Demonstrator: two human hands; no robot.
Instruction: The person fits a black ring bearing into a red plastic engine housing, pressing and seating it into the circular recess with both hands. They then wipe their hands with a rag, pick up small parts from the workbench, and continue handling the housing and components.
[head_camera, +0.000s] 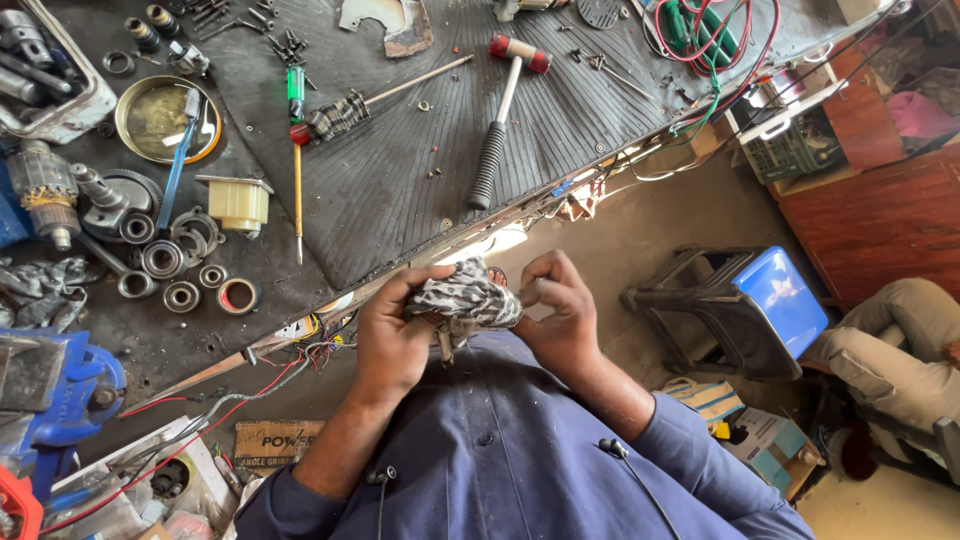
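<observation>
Far out to the left of the grip, a blue vise (60, 385) was seen at the edge of the worktop (400, 200). Beyond it, a bunch of metal rings (165, 258) and a round metal dish (150, 120) were laid out. A screwdriver (296, 150) with a green and red handle was laid ahead of the grip, well apart from it.

The left hand (392, 335) was closed around a spotted rag (465, 298). The rag was held close to the chest, between both hands and just off the near edge of the worktop. The right hand (560, 315) was closed on the other side of the rag, with the fingers curled in. Something small may have been wrapped inside the rag, but it could not be told.

The step in hand was judged to be wiping or rubbing with the rag. For more of this, a firm hold by one hand and a twist by the other would be needed.

A hammer (500, 120) with red ends was laid ahead of the grip. To the right, a blue stool (750, 310) was set on the floor, and another person's knees (890, 350) were seen past it.
</observation>
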